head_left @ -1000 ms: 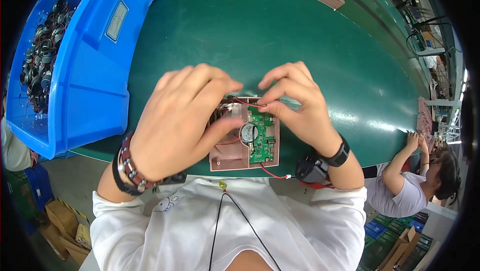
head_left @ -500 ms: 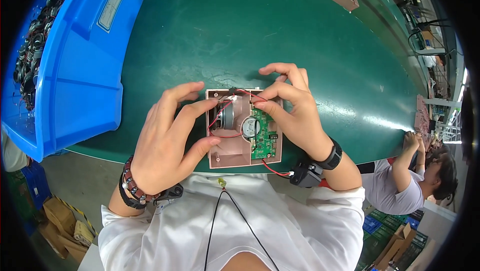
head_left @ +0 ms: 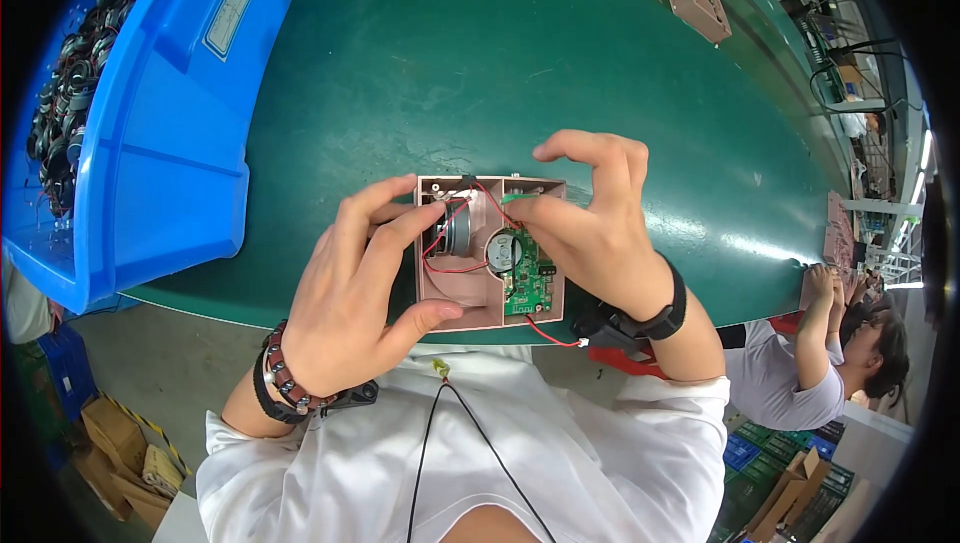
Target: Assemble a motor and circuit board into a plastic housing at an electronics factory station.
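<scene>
The lidless pink plastic box (head_left: 480, 293) sits at the frame's centre, apparently steadied along its left side by the left hand (head_left: 345, 303), fingers spread wide, so the right hand (head_left: 610, 228), whose fingertip grip I cannot tell, reaches the green rectangular circuit board (head_left: 527, 285)

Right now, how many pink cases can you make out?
2: the open pink case at centre and another pink case at upper right. Pink pieces at far right can't be told apart.
</scene>
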Available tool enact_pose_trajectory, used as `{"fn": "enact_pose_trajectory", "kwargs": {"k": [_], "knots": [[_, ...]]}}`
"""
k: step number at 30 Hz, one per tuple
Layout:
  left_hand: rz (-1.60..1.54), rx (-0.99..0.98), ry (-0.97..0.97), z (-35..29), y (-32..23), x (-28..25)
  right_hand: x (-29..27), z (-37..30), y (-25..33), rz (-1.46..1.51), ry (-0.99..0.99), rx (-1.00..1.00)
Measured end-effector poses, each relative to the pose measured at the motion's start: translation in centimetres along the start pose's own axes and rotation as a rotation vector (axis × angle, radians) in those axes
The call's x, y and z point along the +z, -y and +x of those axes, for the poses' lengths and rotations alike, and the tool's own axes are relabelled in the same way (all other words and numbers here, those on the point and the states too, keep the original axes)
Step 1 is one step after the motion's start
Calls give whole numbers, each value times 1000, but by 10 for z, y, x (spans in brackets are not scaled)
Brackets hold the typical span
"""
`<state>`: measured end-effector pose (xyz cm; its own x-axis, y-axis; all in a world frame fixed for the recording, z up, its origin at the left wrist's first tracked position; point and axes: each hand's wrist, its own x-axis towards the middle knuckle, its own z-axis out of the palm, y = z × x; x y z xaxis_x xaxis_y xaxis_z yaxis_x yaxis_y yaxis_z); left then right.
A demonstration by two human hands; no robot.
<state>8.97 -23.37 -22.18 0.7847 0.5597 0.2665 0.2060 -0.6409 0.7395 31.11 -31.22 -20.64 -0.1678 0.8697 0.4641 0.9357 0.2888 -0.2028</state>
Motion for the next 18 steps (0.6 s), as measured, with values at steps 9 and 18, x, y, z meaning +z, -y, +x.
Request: {"fn": "enact_pose_trajectory", "kwargs": {"k": [9,18], "knots": [[160,145,-83,22,-7,-18,-10,22,-17,208,201,-109],[343,85,215,50,-22,-21,4,9,-4,222,66,69]]}}
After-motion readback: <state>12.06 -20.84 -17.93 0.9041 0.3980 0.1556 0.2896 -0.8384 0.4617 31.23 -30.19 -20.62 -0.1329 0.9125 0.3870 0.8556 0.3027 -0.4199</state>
